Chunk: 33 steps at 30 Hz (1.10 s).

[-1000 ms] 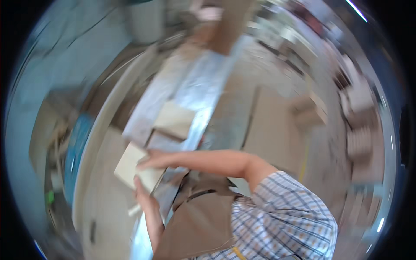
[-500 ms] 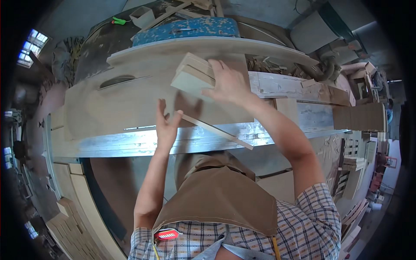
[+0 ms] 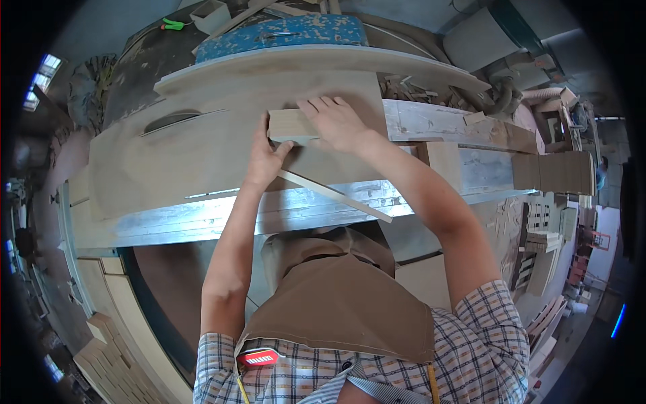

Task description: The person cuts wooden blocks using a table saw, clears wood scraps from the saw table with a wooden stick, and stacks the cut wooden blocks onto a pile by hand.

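A short stack of pale wooden pieces [image 3: 288, 126] sits on the brown board of the workbench, between my two hands. My left hand [image 3: 267, 153] is against the stack's left end, its thumb along the near side and its fingers up the left side. From the right, my right hand [image 3: 336, 124] closes on the stack's other end, with its fingers over the top. A thin pale wooden strip [image 3: 333, 194] lies slanting from beside my left wrist across the metal front edge.
The brown board [image 3: 148, 161] has a dark crescent-shaped opening [image 3: 176, 122] at left. A long plank [image 3: 323, 59] runs behind it, before a chipped blue panel [image 3: 282, 37]. Offcuts [image 3: 410, 91] lie at back right; a stack of brown boards [image 3: 555, 174] stands at far right.
The stack has come down from a tilted, raised position to lie level on the board. My left hand has moved up from the strip to the stack's left end.
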Each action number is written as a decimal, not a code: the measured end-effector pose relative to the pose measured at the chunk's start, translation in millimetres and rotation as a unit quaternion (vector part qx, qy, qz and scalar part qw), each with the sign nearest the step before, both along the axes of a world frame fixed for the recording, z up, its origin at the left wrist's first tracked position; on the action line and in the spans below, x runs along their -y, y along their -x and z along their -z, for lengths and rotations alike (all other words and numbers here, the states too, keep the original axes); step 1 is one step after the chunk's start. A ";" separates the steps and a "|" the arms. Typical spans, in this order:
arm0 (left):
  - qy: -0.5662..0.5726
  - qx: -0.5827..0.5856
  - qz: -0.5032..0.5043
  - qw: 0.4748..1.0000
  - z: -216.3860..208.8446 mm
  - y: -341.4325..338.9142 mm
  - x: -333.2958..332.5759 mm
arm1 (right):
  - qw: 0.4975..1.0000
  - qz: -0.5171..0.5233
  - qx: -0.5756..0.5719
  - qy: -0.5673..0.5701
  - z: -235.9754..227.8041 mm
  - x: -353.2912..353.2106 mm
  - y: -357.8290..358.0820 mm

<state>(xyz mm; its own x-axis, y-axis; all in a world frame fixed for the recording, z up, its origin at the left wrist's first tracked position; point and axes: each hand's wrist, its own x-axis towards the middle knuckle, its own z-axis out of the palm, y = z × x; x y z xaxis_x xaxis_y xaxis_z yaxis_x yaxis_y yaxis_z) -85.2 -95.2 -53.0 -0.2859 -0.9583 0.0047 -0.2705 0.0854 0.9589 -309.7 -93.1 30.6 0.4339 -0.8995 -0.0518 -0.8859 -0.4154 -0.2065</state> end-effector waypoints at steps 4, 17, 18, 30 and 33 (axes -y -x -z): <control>0.014 0.015 0.000 1.000 4.4 -3.0 3.0 | 0.980 0.137 0.127 0.064 3.0 -39.5 18.6; -0.048 -0.036 0.028 0.998 -5.2 14.0 -3.7 | 0.811 0.308 0.497 0.008 90.8 -68.5 -13.6; -0.054 -0.032 0.026 0.998 -6.9 13.9 -3.8 | 0.811 0.307 0.498 0.008 91.3 -67.7 -10.6; -0.030 0.008 -0.004 1.000 -17.5 18.7 -14.9 | 0.813 0.313 0.490 0.036 84.2 -72.1 -13.7; -0.019 0.032 -0.009 0.999 -20.4 19.1 -11.7 | 0.812 0.308 0.494 0.032 80.0 -72.0 -14.7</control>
